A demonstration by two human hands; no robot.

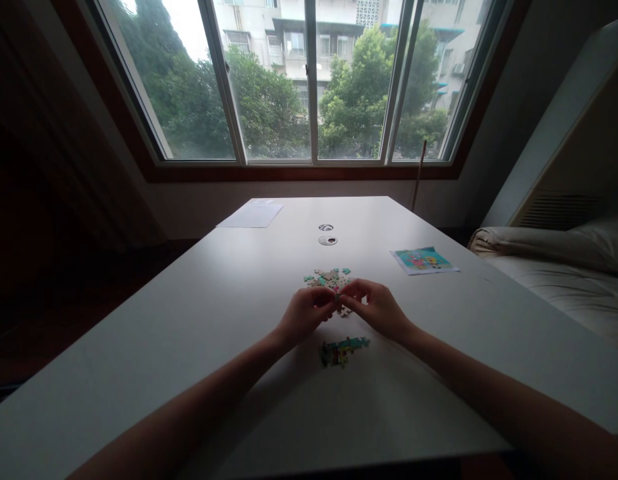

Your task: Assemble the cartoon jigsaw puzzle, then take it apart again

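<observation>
My left hand (pixel 309 310) and my right hand (pixel 373 303) meet over the middle of the white table. Between their fingertips they pinch one small dark puzzle piece (pixel 337 297), both hands closed on it. Just beyond and partly hidden by my fingers lies a pile of loose puzzle pieces (pixel 331 277), some showing pale backs and some teal. Nearer to me, below my hands, a partly joined section of puzzle (pixel 343 351) lies flat, green, yellow and dark in colour.
A colourful picture sheet (pixel 425 260) lies on the table (pixel 213 320) at the right. White paper (pixel 251 215) is at the far left corner. Two round items (pixel 327 240) sit beyond the pile. A cushioned seat (pixel 563 267) stands right of the table, and a window (pixel 309 80) lies ahead.
</observation>
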